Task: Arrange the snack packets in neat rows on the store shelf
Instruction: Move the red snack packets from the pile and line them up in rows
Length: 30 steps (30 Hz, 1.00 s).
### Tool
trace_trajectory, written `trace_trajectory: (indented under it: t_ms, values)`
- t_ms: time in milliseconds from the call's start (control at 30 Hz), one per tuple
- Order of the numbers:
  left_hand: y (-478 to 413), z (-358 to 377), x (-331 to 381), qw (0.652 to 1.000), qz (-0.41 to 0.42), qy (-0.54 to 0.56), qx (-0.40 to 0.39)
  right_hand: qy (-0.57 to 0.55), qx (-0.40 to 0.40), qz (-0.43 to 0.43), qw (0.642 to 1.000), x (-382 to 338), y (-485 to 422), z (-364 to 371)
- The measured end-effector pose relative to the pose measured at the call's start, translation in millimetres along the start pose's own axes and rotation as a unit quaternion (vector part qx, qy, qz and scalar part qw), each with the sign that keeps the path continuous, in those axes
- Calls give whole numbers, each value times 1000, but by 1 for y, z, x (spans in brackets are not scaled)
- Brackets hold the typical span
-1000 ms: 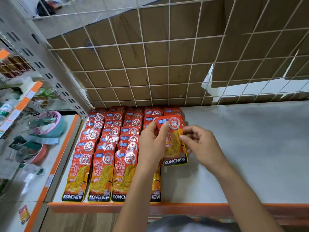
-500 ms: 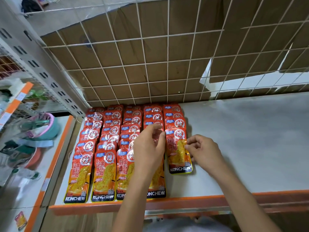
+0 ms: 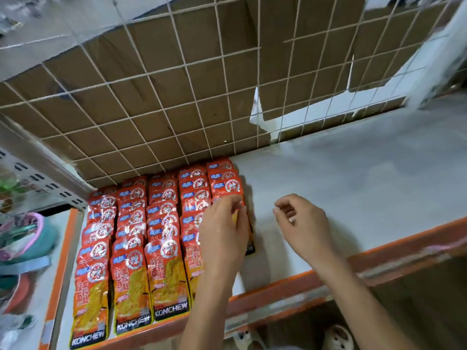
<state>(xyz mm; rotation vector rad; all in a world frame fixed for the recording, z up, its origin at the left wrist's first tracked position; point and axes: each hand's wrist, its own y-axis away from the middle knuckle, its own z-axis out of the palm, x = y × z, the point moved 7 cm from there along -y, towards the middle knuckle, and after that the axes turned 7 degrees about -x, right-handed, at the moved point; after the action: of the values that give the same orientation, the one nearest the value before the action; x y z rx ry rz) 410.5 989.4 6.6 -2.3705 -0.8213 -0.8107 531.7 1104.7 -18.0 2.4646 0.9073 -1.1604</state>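
On the shelf (image 3: 353, 178), left part: packets (image 3: 131, 248) in overlapping rows, touching. Look light, floppy, slick foil; best pinched at top edge, I'd judge. Left hand (image 3: 223, 236) lies on the rightmost row's front packet (image 3: 250, 245), mostly hiding it; pinch or just press, can't tell. Right hand (image 3: 300, 223) loosely curled, empty, blurred.

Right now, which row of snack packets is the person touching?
The rightmost row, next to the bare shelf. The left hand rests on its front packet; the right hand hovers apart, holding nothing.
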Motion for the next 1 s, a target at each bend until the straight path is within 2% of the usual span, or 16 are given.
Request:
trace_trajectory:
  t_ms: [133,300,633,867,1000]
  values:
    - [1,32,45,996,41,-80,7,91,105,-30,990,37,19,-68]
    - [18,100,130,994,80,-71,-10,119,171,-1,978,107,52,-172]
    - [58,253,297,977,168,-23,-126,139,214,110,961,230,113,-326]
    - [39,331,358,957,203,-56,-199,152,229,180,945,290,112,-391]
    - [11,380,390,948,206,-65,-233,156,206,197,946,324,93,-417]
